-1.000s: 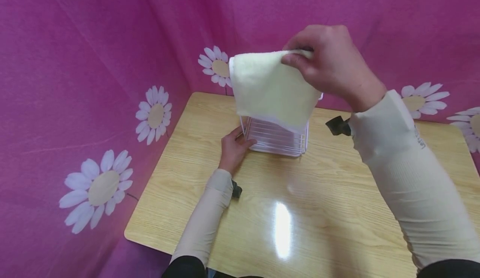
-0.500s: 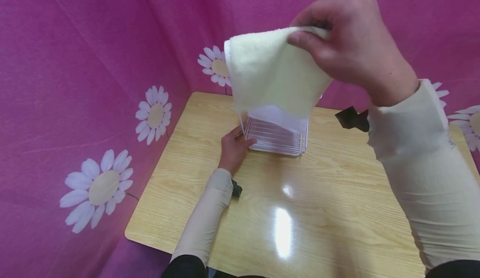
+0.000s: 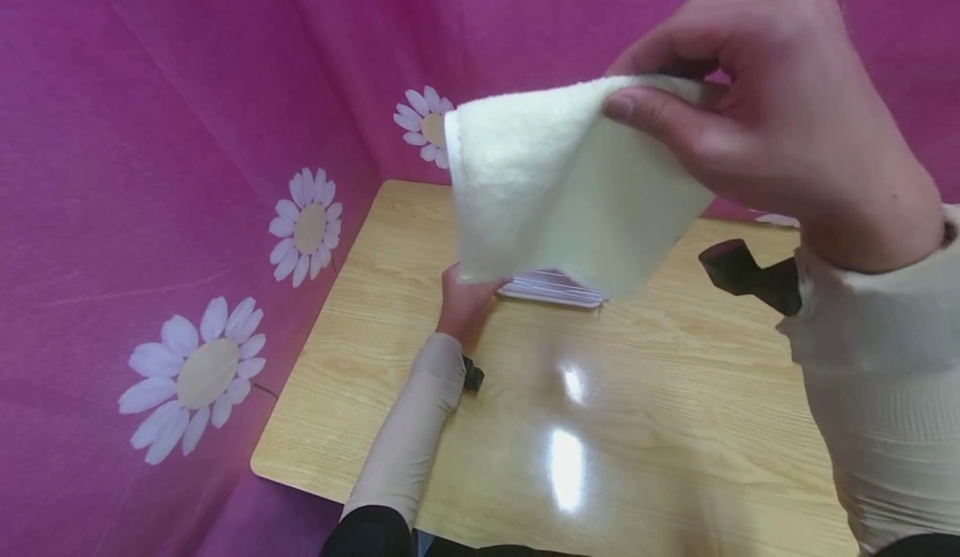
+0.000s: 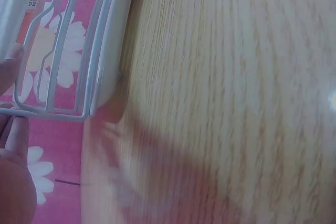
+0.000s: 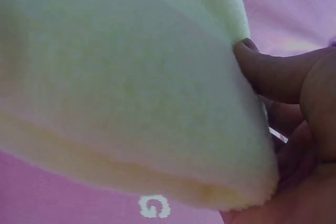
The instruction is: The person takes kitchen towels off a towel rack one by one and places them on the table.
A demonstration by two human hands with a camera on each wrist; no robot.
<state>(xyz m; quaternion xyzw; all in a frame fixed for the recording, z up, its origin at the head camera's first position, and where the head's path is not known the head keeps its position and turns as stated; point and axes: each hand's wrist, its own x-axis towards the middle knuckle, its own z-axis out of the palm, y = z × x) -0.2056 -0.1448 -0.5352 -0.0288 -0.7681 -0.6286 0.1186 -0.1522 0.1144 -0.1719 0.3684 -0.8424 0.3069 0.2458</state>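
My right hand (image 3: 795,123) pinches a pale yellow towel (image 3: 547,182) by its top edge, thumb in front and fingers behind. Folded over, the towel hangs in the air above the table, its lower edge overlapping the rack in the head view. Up close in the right wrist view, the thumb (image 5: 268,69) presses on the towel's soft cloth (image 5: 131,87). On the table, my left hand (image 3: 463,307) grips the near left corner of a white wire rack (image 3: 551,288). The left wrist view shows thumb and fingers at the rack's bent wires (image 4: 94,40). Most of the rack is hidden behind the towel.
The wooden table (image 3: 637,424) has its left edge and back edge against a pink curtain (image 3: 187,123) with white daisies. Dark camera mounts stick out from both wrists, the right one (image 3: 731,269) hanging below the hand.
My right hand has lifted the towel off the rack, first up and right, then closer to the head camera. The towel now covers more of the rack in view. My left hand stays put.
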